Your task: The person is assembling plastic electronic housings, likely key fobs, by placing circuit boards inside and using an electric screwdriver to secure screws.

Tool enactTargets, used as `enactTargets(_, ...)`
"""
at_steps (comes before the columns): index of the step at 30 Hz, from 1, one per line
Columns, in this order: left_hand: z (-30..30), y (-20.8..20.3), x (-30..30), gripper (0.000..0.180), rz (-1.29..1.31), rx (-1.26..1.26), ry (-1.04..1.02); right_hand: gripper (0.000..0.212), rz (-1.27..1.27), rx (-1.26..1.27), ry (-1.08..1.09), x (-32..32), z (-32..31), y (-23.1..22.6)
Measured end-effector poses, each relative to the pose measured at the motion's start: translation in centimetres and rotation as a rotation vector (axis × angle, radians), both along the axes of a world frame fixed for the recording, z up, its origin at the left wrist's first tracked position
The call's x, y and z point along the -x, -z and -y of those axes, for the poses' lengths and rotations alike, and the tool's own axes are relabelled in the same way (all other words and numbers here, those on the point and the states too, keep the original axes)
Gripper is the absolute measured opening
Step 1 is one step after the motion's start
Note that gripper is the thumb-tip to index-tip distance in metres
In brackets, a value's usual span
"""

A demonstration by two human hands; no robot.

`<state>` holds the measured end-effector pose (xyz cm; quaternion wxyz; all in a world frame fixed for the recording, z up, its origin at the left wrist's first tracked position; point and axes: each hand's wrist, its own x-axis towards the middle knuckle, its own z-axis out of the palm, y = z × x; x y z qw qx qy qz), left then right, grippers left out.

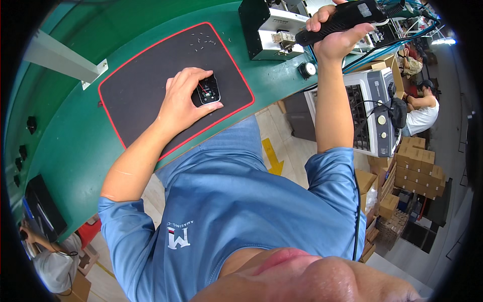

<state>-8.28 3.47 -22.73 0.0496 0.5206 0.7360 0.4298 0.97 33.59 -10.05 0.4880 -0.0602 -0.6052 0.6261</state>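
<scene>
On a red-edged black mat (pixel 131 90), the left hand (pixel 180 98) pinches a small black gadget (pixel 209 91). Next comes a screw feeder (pixel 271 27), then the right hand (pixel 336 44), wrapped around a black power screwdriver (pixel 347 21) pointing at the feeder.

Plain black across the flat four-sided mat (pixel 146 95), bright red along its thin trim (pixel 207 23); green on the smooth tabletop (pixel 65 166) around it; black with white marks on the small rounded-rectangular device (pixel 213 90) upon it; mostly black on the long handheld tool (pixel 342 22) right of the mat.
</scene>
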Motion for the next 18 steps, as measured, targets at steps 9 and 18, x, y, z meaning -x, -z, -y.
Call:
enactTargets(9,0.8,-0.2,-0.1,0.071,0.028,0.013,-0.005,0.102,0.165,-0.091,-0.072,-1.0,1.3,1.5)
enactTargets(18,0.5,0.1,0.1,0.071,0.007,-0.018,0.027,0.111,-0.222,0.076,-0.692,0.8,12.0,2.2)
